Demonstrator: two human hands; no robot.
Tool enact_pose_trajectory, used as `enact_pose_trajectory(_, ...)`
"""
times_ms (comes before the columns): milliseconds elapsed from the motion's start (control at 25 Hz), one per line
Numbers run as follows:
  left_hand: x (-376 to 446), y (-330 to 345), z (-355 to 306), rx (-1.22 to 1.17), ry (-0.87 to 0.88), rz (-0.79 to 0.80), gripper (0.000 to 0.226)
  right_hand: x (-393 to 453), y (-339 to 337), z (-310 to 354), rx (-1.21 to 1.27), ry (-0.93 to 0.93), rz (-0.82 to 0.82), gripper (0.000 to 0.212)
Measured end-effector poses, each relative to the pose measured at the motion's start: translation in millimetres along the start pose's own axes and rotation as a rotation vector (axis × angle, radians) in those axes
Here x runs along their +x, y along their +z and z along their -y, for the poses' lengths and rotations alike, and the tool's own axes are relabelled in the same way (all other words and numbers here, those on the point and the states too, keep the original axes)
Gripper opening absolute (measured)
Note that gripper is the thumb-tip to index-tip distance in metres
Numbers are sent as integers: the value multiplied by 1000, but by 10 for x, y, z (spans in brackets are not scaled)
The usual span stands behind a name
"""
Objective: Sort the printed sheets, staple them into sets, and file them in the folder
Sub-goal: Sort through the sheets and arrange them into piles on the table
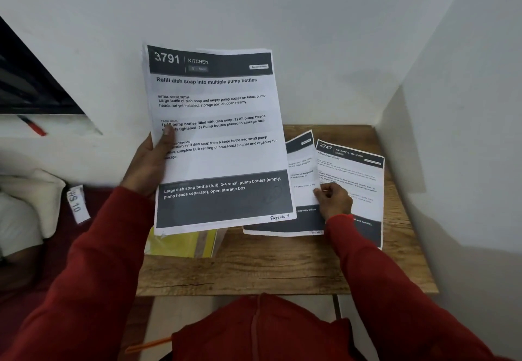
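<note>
A small wooden table [282,264] stands in a white-walled corner and serves as the reference point. Above its left half, the left hand [147,163] holds a stack of printed sheets [217,140] upright and lifted off the table; the thumb lies across the front of the top page near its left edge, pinching the stack against the fingers, which are hidden behind it. The top page is headed "3791 KITCHEN" and marked "Page No: 3" at the lower right. On the right half of the table lie two more sheets: one headed "2747" [364,180] nearest the right wall, and a second sheet [302,174] just to its left, overlapping it and partly covered by the held stack. The right hand [333,199] rests on these, fingers curled and pinching the right edge of the second sheet. A yellow folder [183,243] lies on the table's left part, below the held stack. Left of the table sit a white pillow [31,205] and a tag reading "WS 10" [76,204].
</note>
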State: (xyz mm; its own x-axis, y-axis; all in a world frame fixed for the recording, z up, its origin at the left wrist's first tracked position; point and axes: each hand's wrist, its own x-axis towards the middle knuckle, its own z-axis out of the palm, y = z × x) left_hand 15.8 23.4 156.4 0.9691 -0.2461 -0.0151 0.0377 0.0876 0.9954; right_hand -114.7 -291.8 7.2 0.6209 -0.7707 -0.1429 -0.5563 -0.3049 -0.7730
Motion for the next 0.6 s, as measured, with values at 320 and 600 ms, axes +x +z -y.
enact_pose_trajectory(320, 6, -3, 100, 13, 16, 40, 44, -126, -321, 296, 210, -123, -89, 30)
enact_pose_trajectory(600, -5, 345, 113, -39, -16, 56, 27, -476, -501, 1278, 623, -161, 313, 21)
